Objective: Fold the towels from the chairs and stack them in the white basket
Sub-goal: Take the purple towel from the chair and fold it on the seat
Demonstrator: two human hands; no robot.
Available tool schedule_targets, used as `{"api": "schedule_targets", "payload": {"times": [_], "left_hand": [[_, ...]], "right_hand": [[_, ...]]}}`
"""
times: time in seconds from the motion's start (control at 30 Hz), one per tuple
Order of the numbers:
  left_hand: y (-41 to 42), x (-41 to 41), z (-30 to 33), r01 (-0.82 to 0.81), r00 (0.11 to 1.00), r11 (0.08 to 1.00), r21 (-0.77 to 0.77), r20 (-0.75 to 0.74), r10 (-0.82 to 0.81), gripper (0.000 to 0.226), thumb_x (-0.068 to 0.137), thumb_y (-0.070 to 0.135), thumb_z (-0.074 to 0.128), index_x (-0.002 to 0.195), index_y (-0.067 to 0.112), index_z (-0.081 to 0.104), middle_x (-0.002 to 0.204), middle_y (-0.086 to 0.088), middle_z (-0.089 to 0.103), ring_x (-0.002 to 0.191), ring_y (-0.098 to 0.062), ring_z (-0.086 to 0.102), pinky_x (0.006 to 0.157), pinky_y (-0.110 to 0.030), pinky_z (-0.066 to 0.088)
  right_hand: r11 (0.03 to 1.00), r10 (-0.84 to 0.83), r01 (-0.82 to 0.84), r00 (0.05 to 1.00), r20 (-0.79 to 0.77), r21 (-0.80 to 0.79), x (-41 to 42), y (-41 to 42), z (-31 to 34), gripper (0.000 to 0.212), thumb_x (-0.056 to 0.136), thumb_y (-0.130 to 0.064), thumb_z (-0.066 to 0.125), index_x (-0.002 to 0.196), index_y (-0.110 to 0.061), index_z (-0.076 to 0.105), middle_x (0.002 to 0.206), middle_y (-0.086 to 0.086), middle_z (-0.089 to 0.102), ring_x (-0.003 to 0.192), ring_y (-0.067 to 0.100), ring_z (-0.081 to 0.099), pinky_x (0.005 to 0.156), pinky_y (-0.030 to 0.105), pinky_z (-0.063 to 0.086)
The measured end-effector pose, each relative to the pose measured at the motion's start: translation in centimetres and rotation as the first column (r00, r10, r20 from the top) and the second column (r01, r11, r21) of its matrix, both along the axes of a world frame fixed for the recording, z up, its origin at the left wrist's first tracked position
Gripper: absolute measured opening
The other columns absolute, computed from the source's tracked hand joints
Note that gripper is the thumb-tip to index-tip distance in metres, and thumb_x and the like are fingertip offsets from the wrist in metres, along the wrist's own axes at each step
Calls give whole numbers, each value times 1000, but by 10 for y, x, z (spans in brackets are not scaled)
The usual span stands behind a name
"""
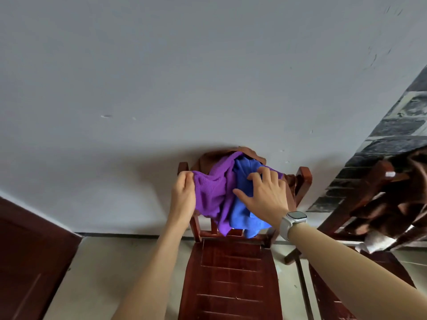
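A purple towel and a blue towel are draped over a wooden chair's back, between the two hands. The purple towel's edge is pinched by the left hand. The right hand, fingers spread and bent, is pressed onto the blue towel.

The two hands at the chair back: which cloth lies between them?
In the head view, purple towel stretches from left hand toward right hand, which rests on blue towel.
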State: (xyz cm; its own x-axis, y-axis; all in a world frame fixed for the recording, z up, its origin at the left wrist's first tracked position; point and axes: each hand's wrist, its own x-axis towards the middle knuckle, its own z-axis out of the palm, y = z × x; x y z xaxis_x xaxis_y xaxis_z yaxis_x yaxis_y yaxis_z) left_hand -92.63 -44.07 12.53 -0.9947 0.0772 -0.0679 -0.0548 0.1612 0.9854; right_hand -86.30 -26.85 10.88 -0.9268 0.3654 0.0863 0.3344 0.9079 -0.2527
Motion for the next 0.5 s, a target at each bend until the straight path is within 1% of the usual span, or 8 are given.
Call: {"api": "schedule_targets", "payload": {"times": [0.07, 0.13, 0.2, 0.27, 0.3, 0.37, 0.43, 0.5], "left_hand": [[10, 5, 5, 41, 999, 996, -75, 37, -38, 27, 98, 25, 35, 74, 18, 45, 72, 2, 47, 76, -18, 46, 68, -27, 34], [16, 10, 0, 145, 988, 961, -237, 81, -129, 25, 90, 43, 48, 91, 18, 50, 81, 4, 52, 82, -18, 50, 74, -26, 36], [17, 11, -7, 260, 965, 848, -462, 98, -243, 41, 78, 51, 62, 104, 20, 55, 91, 1, 58, 92, -22, 56, 82, -31, 44], [19, 4, -10, 245, 954, 747, -618, 18, -298, 25, 79, 43, 63, 71, 20, 54, 80, -11, 62, 91, -34, 60, 77, -37, 47], [19, -1, -5, 194, 963, 765, -614, -28, -267, 33, 82, 37, 60, 60, 16, 46, 77, -18, 61, 87, -39, 59, 73, -40, 47], [19, -20, 7, 80, 978, 867, -492, -128, -163, 31, 84, 31, 56, 61, 11, 48, 79, -25, 62, 83, -41, 59, 73, -44, 48], [19, -38, 23, 23, 982, 959, -281, -174, -75, 20, 87, 24, 56, 70, 13, 58, 81, -20, 62, 81, -32, 60, 78, -42, 48], [21, -49, 42, -15, 996, 1000, -18, -83, 13, 20, 91, 17, 53, 71, 21, 55, 78, -4, 60, 80, -20, 56, 79, -34, 47]], "right_hand": [[1000, -27, 26, 998, 59, 17, -5, -2, 0, 58, 79, -59, 53, 115, -14, 50, 124, 5, 42, 113, 29, 41, 88, 41, 38], [999, -43, 43, 998, 48, -3, -7, -1, 1, 50, 81, -48, 56, 113, -10, 48, 123, 8, 44, 112, 31, 41, 86, 43, 40], [998, -45, 47, 999, 25, -52, -6, 0, 3, 51, 81, -38, 56, 124, -13, 43, 124, 10, 43, 111, 33, 42, 85, 44, 41], [997, -19, 21, 1000, 21, -69, -5, 4, 7, 61, 83, -32, 53, 139, -24, 31, 129, 10, 39, 110, 35, 43, 84, 43, 42], [998, -9, 11, 1000, 26, -58, -5, 7, 9, 62, 84, -30, 51, 141, -30, 27, 132, 9, 36, 109, 35, 43, 82, 42, 43], [999, -4, 5, 1000, 31, -46, -7, 10, 12, 56, 88, -29, 47, 141, -34, 27, 135, 8, 35, 111, 34, 44, 80, 40, 44], [997, -17, 18, 1000, 22, -80, -11, 12, 15, 49, 91, -30, 43, 138, -33, 32, 133, 7, 37, 111, 33, 45, 79, 40, 45], [989, -44, 44, 999, 4, -141, -16, 14, 20, 44, 92, -31, 41, 136, -32, 36, 128, 8, 39, 109, 33, 47, 76, 40, 45]]}}
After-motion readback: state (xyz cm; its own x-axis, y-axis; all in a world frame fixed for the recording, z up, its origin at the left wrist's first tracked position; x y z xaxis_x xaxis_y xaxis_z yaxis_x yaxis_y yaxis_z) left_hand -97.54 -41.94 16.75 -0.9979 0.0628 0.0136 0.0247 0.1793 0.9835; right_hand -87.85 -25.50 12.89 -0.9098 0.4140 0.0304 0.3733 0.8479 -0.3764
